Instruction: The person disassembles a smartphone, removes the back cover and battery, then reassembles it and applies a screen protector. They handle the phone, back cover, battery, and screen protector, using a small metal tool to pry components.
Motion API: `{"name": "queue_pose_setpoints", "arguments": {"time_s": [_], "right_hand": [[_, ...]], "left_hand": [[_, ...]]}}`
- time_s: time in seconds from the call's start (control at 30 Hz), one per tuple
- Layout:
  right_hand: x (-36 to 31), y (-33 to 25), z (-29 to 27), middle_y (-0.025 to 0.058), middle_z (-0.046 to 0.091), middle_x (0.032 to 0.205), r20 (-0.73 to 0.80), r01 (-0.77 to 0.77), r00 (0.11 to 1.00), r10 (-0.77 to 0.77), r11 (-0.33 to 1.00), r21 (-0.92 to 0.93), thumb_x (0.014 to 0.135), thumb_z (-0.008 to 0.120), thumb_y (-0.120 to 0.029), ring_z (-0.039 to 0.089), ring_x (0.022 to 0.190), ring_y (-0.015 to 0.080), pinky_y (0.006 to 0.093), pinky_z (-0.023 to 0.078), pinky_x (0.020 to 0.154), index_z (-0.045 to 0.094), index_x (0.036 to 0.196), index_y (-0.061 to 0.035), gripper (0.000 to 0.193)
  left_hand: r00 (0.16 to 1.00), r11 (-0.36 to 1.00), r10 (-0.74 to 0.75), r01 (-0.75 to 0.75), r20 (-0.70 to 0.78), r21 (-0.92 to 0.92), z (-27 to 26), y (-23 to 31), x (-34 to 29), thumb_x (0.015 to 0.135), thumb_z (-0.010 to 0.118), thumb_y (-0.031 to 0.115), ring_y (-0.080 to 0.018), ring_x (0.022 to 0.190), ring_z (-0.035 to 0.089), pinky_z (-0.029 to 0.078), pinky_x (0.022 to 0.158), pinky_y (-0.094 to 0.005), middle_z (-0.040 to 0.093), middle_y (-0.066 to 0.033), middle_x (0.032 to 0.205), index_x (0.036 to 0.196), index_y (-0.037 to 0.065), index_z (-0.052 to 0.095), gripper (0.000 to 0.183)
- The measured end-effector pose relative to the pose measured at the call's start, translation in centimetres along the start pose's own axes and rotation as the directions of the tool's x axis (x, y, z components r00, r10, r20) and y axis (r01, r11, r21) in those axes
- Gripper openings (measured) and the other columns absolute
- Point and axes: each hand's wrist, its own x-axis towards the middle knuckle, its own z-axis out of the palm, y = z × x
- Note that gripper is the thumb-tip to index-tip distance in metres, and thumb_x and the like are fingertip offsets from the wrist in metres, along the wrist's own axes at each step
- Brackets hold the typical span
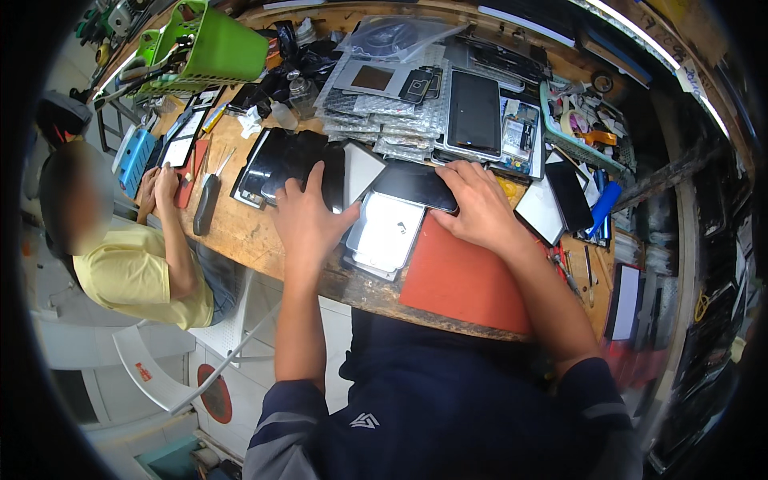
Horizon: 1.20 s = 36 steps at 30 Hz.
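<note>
My right hand (478, 202) grips the right end of a glossy black phone-like slab (412, 186), thumb at its near edge and fingers over the far side. My left hand (308, 214) has its fingers spread, the fingertips over dark glossy panels (292, 160), its thumb by the edge of a white panel (382, 232). That white panel lies face up at the front of the bench, with a small dark mark on it. A grey-white piece (364, 170) sits at an angle between the dark panels and the slab. A red mat (464, 280) lies under my right forearm.
Bubble-wrapped devices (380, 120) are stacked at the back, beside an upright-leaning tablet (474, 112). A green basket (228, 48) of tools stands far left, a parts basket (588, 120) far right. A screwdriver (208, 200) lies near a seated person in yellow (132, 268).
</note>
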Motion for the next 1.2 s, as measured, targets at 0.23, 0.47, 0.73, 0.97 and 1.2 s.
{"name": "queue_pose_setpoints", "arguments": {"time_s": [0.23, 0.47, 0.73, 0.97, 1.2], "right_hand": [[-0.8, -0.5, -0.2, 0.0157, 0.066, 0.125, -0.101, -0.009, 0.995, 0.013, 0.999, 0.039, 0.077, 0.093, -0.027, 0.061, 0.117, 0.0361, 0.0495, 0.048, 0.104, 0.071, 0.134, -0.0044, 0.065], [-3.1, -0.9, -1.0, 0.0162, 0.064, 0.124, -0.198, 0.01, 0.98, 0.01, 0.995, 0.1, 0.077, 0.092, -0.023, 0.06, 0.115, 0.0367, 0.0487, 0.051, 0.1, 0.072, 0.13, -0.0082, 0.058], [-12.0, -1.1, -3.9, 0.0145, 0.065, 0.133, -0.113, -0.111, 0.969, 0.221, 0.794, 0.598, 0.08, 0.094, -0.015, 0.064, 0.125, 0.0295, 0.0405, 0.051, 0.109, 0.069, 0.133, -0.0044, 0.059], [-19.0, -1.7, -5.3, 0.0156, 0.065, 0.132, -0.184, -0.301, 0.888, 0.422, 0.835, 0.461, 0.081, 0.094, -0.017, 0.064, 0.122, 0.0323, 0.0416, 0.051, 0.107, 0.071, 0.128, -0.004, 0.054], [-19.1, -2.3, -5.3, 0.0161, 0.062, 0.135, -0.107, -0.196, 0.969, 0.224, 0.955, 0.224, 0.076, 0.093, -0.019, 0.061, 0.12, 0.0369, 0.0492, 0.047, 0.105, 0.07, 0.13, -0.0059, 0.06]], "left_hand": [[0.998, 0.998, -0.058, 0.057, -0.033, -0.042, 1.8, 0.4, -0.8, 0.076, 0.089, 0.054, -0.0456, 0.134, 0.059, 0.05, 0.109, -0.057, 0.063, -0.0276, 0.142, 0.162, 0.014, 0.054, 0.101], [0.951, 0.926, 0.014, -0.129, -0.308, -0.356, 1.0, -0.4, -2.3, 0.096, 0.08, 0.029, -0.0453, 0.133, 0.058, 0.045, 0.115, -0.0532, 0.059, -0.0271, 0.146, 0.152, 0.001, 0.057, 0.067], [0.886, 0.53, 0.407, -0.428, -0.224, -0.732, 0.1, 4.6, -8.6, 0.091, 0.078, 0.001, -0.0419, 0.113, 0.07, 0.056, 0.099, -0.0453, 0.069, -0.0247, 0.129, 0.136, -0.004, 0.065, 0.047], [0.862, 0.814, 0.455, -0.505, -0.225, -0.287, 2.9, 6.0, -11.3, 0.087, 0.083, 0.012, -0.0324, 0.103, 0.062, 0.041, 0.099, -0.047, 0.067, -0.0103, 0.105, 0.11, 0.007, 0.071, 0.027], [0.895, 0.888, 0.403, -0.433, -0.191, -0.156, 2.6, 4.2, -10.9, 0.087, 0.084, 0.012, -0.031, 0.102, 0.061, 0.04, 0.101, -0.0469, 0.069, -0.0087, 0.1, 0.102, 0.007, 0.071, 0.021]]}}
